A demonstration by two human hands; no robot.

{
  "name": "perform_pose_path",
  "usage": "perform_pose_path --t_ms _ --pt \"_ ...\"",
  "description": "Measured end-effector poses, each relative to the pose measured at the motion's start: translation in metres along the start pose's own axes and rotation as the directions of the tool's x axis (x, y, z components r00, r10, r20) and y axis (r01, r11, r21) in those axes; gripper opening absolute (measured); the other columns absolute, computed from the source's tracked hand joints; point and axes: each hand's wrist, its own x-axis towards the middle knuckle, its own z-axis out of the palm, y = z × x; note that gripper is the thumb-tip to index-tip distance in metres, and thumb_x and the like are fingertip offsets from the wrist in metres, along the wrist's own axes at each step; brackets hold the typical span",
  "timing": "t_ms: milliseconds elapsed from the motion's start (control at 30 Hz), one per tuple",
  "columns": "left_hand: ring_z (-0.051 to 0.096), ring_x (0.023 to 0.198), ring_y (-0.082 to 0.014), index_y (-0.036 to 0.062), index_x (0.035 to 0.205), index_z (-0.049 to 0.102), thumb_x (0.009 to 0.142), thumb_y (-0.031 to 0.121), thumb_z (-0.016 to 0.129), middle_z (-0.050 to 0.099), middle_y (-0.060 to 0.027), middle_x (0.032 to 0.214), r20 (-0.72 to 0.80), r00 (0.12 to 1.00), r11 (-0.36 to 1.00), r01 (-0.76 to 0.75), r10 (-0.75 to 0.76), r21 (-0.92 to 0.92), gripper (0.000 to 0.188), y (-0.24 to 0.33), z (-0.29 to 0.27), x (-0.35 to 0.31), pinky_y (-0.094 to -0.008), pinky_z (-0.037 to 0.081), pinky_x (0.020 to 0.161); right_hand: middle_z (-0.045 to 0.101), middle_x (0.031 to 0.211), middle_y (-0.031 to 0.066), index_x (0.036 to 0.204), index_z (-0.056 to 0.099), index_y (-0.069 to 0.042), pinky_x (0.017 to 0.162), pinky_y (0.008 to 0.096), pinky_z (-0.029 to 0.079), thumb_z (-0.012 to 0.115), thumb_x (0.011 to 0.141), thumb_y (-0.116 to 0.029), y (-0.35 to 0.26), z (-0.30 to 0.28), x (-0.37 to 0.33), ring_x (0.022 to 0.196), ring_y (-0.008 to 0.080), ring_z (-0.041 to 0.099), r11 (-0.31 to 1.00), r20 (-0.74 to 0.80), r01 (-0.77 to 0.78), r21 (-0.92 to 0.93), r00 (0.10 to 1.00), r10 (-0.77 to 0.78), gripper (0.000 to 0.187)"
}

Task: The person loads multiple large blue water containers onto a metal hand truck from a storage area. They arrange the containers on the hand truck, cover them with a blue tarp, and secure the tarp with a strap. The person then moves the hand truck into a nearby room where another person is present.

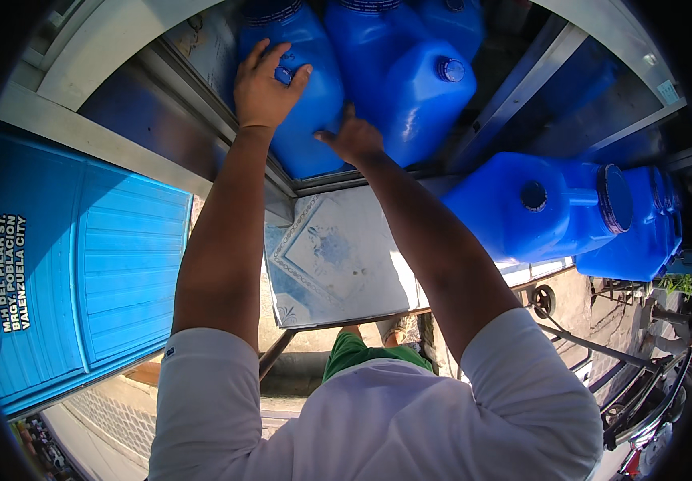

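Two blue plastic water jugs stand side by side in a metal-framed opening ahead of me. My left hand [270,90] lies on the left jug [314,92], fingers spread around its small side cap [283,74]. Lower down, my right hand [355,140] is at that jug's right side, thumb apart and pointing left against it. Its index finger points up into the gap beside the neighbouring jug [418,100], which has a small dark blue cap [451,70]. The right hand's other fingers are partly hidden. Neither hand is wrapped round a handle.
A white and blue tiled ledge [354,256] lies below the opening. More blue jugs [506,200] rest on their sides or stand along the ledge at right. A blue panel [121,256] stands at left. A metal frame post [522,88] borders the opening. Bicycle-like parts [602,349] are lower right.
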Motion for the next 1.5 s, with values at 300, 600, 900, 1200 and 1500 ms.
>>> perform_pose_path --t_ms 300,600,900,1200,1500 --pt "0.042 0.129 -0.0415 0.0032 0.131 0.051 0.083 0.041 0.074 0.044 -0.02 0.142 0.07 0.949 0.889 -0.26 0.307 -0.376 0.065 0.107 -0.013 -0.077 -0.0538 0.037 0.105 0.068 0.114 0.016 0.122 0.061 -0.002 0.09 0.0397 0.053 0.074 0.085 -0.028 0.081 -0.054 -0.242 0.105 0.0295 0.066 0.896 0.208 0.095 0.435 0.957 -0.202 0.047" --pt "0.044 0.129 -0.0303 0.0037 0.142 0.035 0.052 0.047 0.095 0.046 -0.0152 0.139 0.613 0.453 0.367 0.521 0.647 -0.771 0.116 0.217 0.134 -0.137 -0.0431 0.04 0.106 0.058 0.118 0.0149 0.129 0.052 -0.009 0.088 0.0434 0.051 0.077 0.08 -0.03 0.157 -0.146 -0.35 0.105 0.0353 0.059 0.969 -0.477 -0.148 0.2 0.849 0.228 0.059" --pt "0.047 0.127 -0.0321 0.0036 0.144 0.03 0.055 0.048 0.095 0.044 -0.0162 0.139 0.765 0.447 0.04 0.852 0.464 -0.522 0.119 0.328 0.153 -0.196 -0.0497 0.043 0.104 0.025 0.149 0.03 0.153 0.016 -0.008 0.109 0.0523 0.037 0.074 0.078 -0.054 0.218 -0.172 -0.376 0.133 0.0515 0.036 0.932 -0.582 -0.269 0.241 0.729 0.361 0.105" --pt "0.03 0.138 -0.0371 -0.001 0.152 0.001 0.078 0.043 0.08 0.021 -0.0254 0.15 0.661 0.653 0.163 0.654 0.369 -0.738 0.116 0.486 0.098 -0.258 -0.049 0.026 0.114 0.018 0.155 0.0291 0.152 0.012 0.002 0.118 0.0433 0.017 0.043 0.101 -0.046 0.291 -0.183 -0.357 0.146 0.0397 0.019 0.665 -0.666 0.035 0.746 0.016 0.746 0.077" --pt "0.019 0.143 -0.0461 0.0278 0.153 -0.014 0.075 0.061 0.076 0.003 -0.0168 0.161 0.918 -0.081 0.221 0.975 0.389 -0.008 0.124 0.505 0.195 -0.224 -0.0602 0.038 0.1 0.021 0.157 0.0246 0.155 0.008 -0.004 0.116 0.0429 0.031 0.03 0.094 -0.073 0.426 -0.263 -0.386 0.142 0.0337 0.032 0.529 -0.615 0.441 0.725 0.069 0.785 0.095"
